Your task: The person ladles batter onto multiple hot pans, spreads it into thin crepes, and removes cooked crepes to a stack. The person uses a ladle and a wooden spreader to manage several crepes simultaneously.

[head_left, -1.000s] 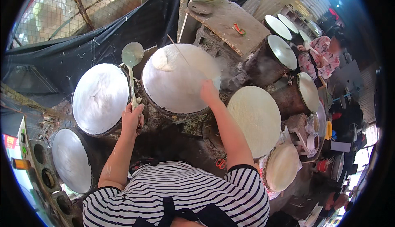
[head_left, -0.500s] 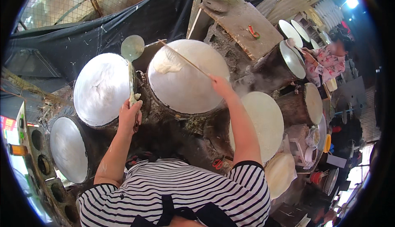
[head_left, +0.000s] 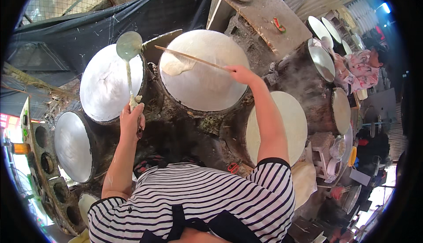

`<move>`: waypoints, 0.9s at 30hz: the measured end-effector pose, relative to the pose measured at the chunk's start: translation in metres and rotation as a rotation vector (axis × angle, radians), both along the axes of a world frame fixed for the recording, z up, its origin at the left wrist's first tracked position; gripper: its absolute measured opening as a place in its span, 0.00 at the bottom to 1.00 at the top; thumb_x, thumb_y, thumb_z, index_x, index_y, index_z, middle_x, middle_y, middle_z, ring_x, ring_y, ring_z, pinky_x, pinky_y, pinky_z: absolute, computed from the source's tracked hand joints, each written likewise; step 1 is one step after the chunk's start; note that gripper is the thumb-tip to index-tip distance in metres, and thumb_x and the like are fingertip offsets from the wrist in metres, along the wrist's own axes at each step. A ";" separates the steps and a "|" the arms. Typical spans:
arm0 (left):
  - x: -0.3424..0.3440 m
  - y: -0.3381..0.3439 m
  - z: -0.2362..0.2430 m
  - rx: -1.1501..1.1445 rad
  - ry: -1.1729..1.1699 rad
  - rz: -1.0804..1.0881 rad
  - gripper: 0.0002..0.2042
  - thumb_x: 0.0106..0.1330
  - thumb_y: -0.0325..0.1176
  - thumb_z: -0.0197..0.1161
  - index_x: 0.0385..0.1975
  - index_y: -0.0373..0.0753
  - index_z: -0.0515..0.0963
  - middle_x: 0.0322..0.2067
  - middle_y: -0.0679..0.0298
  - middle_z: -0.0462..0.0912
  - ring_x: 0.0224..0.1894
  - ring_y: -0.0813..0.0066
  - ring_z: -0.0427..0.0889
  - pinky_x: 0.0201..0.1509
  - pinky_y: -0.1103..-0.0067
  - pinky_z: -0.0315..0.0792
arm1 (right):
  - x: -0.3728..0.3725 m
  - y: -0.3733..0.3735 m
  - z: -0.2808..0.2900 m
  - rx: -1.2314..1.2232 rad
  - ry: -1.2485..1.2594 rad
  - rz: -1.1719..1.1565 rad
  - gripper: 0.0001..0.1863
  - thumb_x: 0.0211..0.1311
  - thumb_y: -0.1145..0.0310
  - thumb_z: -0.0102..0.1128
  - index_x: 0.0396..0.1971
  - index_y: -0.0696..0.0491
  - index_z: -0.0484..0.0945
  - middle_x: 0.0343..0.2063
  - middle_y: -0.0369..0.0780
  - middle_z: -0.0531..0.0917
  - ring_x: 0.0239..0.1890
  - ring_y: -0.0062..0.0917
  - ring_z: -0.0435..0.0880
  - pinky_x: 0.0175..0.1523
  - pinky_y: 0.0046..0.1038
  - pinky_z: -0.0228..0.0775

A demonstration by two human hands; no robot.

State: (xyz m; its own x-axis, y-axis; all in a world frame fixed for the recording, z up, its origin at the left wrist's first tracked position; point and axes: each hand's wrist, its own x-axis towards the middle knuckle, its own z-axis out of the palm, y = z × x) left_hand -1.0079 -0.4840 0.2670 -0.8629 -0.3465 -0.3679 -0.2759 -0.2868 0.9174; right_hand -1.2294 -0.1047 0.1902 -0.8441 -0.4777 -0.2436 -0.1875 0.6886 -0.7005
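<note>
My left hand (head_left: 131, 122) is closed round the handle of a long ladle (head_left: 129, 46), with pale batter stuck along the handle. Its round bowl hangs over the far right edge of a shiny round griddle (head_left: 103, 86) on the left. In my right hand (head_left: 242, 74) is a thin wooden stick (head_left: 194, 58), held nearly level across the middle griddle (head_left: 207, 95). Near that griddle's left side, below the stick, lies a thick patch of white batter (head_left: 177, 66). A thinner pale layer covers the far part of the surface.
A griddle with a pale sheet (head_left: 282, 126) stands under my right forearm. Another bare griddle (head_left: 74, 152) is at the near left. A board (head_left: 269, 20) with a red-and-green object lies beyond. At the far right, a person in a pink patterned top (head_left: 359, 69) works beside steaming griddles.
The ladle has swung left, over the left griddle. My right hand has moved slightly right and nearer the far side, and the stick lies flatter. The batter patch looks smoother and more compact.
</note>
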 end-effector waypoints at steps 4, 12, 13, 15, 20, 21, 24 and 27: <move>0.011 -0.015 -0.006 -0.021 0.027 -0.004 0.11 0.59 0.31 0.60 0.38 0.34 0.70 0.14 0.70 0.66 0.08 0.82 0.63 0.09 0.84 0.58 | 0.028 0.019 0.026 -0.026 -0.145 0.085 0.22 0.52 0.69 0.54 0.50 0.50 0.76 0.33 0.39 0.82 0.35 0.20 0.77 0.44 0.24 0.68; 0.008 -0.049 -0.025 0.028 0.001 -0.116 0.10 0.59 0.31 0.60 0.36 0.34 0.70 0.13 0.70 0.65 0.08 0.83 0.63 0.09 0.84 0.59 | 0.209 0.012 -0.010 -0.093 -0.026 -0.494 0.13 0.56 0.62 0.59 0.37 0.55 0.74 0.23 0.36 0.79 0.24 0.20 0.76 0.31 0.25 0.69; 0.010 -0.056 -0.023 0.027 -0.005 -0.137 0.10 0.59 0.31 0.60 0.36 0.34 0.70 0.14 0.70 0.65 0.08 0.83 0.63 0.09 0.84 0.59 | 0.228 -0.008 -0.020 -0.099 -0.029 -0.576 0.12 0.57 0.63 0.58 0.35 0.55 0.73 0.22 0.36 0.78 0.22 0.19 0.76 0.29 0.25 0.69; 0.010 -0.070 -0.026 0.034 0.000 -0.173 0.10 0.59 0.30 0.60 0.36 0.34 0.70 0.14 0.70 0.66 0.08 0.83 0.63 0.09 0.84 0.59 | 0.242 -0.101 0.007 -0.519 -0.407 -0.660 0.08 0.63 0.67 0.52 0.38 0.52 0.67 0.17 0.33 0.74 0.15 0.15 0.71 0.19 0.20 0.65; 0.008 -0.096 -0.020 0.023 0.018 -0.244 0.09 0.60 0.31 0.59 0.34 0.35 0.69 0.16 0.70 0.66 0.07 0.83 0.63 0.08 0.85 0.58 | 0.204 -0.305 -0.028 -1.042 -0.568 -0.833 0.09 0.66 0.61 0.43 0.32 0.51 0.69 0.12 0.30 0.65 0.08 0.15 0.61 0.12 0.20 0.55; 0.005 -0.096 -0.016 0.031 0.019 -0.257 0.08 0.61 0.31 0.58 0.35 0.36 0.69 0.16 0.70 0.66 0.07 0.83 0.63 0.08 0.84 0.57 | 0.195 -0.327 -0.039 -1.087 -0.544 -0.903 0.11 0.67 0.60 0.42 0.32 0.52 0.67 0.12 0.31 0.65 0.08 0.16 0.61 0.12 0.21 0.56; 0.005 -0.118 -0.017 0.044 0.032 -0.294 0.08 0.62 0.31 0.57 0.35 0.36 0.68 0.18 0.69 0.66 0.07 0.83 0.63 0.07 0.84 0.56 | 0.218 -0.350 -0.036 -1.246 -0.566 -1.036 0.14 0.68 0.57 0.41 0.30 0.53 0.65 0.13 0.33 0.65 0.09 0.17 0.61 0.13 0.23 0.57; 0.006 -0.131 -0.019 0.045 0.020 -0.318 0.08 0.62 0.31 0.57 0.36 0.36 0.69 0.18 0.70 0.66 0.07 0.83 0.62 0.08 0.84 0.57 | 0.251 -0.351 -0.028 -1.281 -0.544 -1.113 0.15 0.68 0.57 0.39 0.30 0.53 0.64 0.13 0.33 0.64 0.09 0.17 0.61 0.13 0.23 0.57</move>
